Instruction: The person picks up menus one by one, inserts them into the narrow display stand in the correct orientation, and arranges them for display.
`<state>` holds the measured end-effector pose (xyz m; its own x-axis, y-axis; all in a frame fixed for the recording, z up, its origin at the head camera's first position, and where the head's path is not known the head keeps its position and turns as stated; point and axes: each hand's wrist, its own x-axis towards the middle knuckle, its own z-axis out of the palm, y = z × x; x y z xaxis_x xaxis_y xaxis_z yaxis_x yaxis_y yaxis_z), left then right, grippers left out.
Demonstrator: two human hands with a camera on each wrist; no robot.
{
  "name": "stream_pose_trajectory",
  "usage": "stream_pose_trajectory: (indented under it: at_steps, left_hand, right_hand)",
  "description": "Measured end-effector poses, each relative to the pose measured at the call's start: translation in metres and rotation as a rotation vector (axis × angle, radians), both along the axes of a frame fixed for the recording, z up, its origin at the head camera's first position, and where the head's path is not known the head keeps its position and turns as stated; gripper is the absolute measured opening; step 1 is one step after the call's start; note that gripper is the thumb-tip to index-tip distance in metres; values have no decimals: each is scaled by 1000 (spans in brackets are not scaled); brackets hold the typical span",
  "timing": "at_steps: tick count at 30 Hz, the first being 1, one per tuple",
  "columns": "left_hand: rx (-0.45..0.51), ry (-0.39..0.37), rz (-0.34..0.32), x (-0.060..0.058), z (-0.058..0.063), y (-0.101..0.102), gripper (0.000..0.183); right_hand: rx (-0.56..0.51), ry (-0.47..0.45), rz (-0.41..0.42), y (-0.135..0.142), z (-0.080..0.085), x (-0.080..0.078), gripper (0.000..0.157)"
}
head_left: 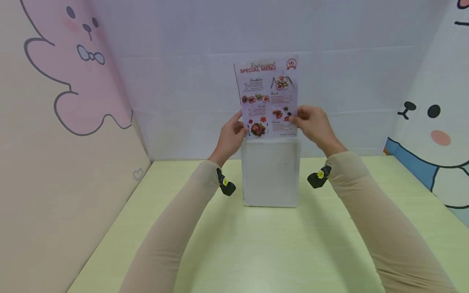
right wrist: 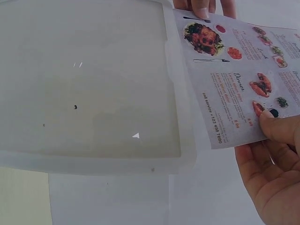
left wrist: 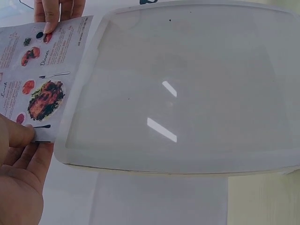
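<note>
Restaurant menu sheet (head_left: pixel 269 97) is noted upright above the white-rimmed panel (head_left: pixel 270 175), pinched at its lower left by the left hand (head_left: pixel 231 136) and lower right by the right hand (head_left: pixel 316 124), where we advise light, even tension and a lower edge levelled with the panel

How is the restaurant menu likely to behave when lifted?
The menu is probably light, being a thin sheet. It seems fairly stiff, standing up without drooping above the left hand and right hand, which pinch its sides.
</note>
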<state>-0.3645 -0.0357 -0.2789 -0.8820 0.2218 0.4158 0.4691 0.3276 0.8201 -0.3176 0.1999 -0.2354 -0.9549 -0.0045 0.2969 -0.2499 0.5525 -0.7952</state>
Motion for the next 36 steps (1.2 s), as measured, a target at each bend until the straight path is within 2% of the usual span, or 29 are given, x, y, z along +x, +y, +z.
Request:
stream_pose_trajectory:
  at_steps: [8,16,36]
  left_hand:
    - [1,-5,-9,-1,-2,-1,58]
    - [7,-43,-19,1,-3,-3,59]
    - [-2,-28,-9,5,-3,-8,58]
  right_hand:
    - [8,-13,6,0,0,0,32]
    - [16,-20,13,0,-2,1,32]
    - [62,3,-6,-5,-3,4,34]
